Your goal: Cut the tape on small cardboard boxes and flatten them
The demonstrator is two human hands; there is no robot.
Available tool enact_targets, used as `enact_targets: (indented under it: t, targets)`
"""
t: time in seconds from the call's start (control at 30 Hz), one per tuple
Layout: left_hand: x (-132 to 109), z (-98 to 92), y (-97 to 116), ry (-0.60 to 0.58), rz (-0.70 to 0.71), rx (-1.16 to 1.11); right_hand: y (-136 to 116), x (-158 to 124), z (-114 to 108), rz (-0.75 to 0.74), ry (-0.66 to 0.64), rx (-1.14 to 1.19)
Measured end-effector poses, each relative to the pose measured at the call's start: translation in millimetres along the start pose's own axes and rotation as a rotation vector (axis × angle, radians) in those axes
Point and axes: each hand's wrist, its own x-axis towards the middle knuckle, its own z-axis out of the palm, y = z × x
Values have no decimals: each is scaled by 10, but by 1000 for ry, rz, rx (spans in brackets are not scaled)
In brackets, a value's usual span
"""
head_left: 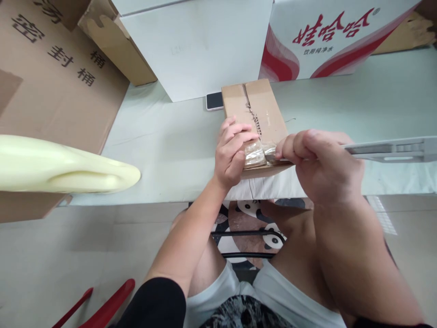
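A small brown cardboard box (269,107) lies on the cloth-covered table in front of me. A torn line runs along its top seam, and clear packing tape (254,154) shows at its near end. My left hand (232,150) grips the box's left near side, fingers laid over the top and thumb bent at the edge. In my right hand (324,161), closed around it, is a grey utility knife (392,149). Its blade end meets the tape at the near end of the seam; the tip is hard to make out.
Behind the box are a phone (214,101), a large white box (205,50) and a red-and-white carton (321,59). A big brown carton (68,109) stands at left, with a pale yellow rounded object (68,166) before it. The table's front edge (164,200) is near my knees.
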Motion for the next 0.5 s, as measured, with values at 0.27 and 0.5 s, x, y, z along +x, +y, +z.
enact_targets:
  t: [0.27, 0.5]
  targets:
    - [8, 13, -13, 21, 0, -1, 5, 90, -20, -20, 75, 217]
    - [3, 12, -19, 16, -5, -19, 11, 73, -29, -18, 50, 193]
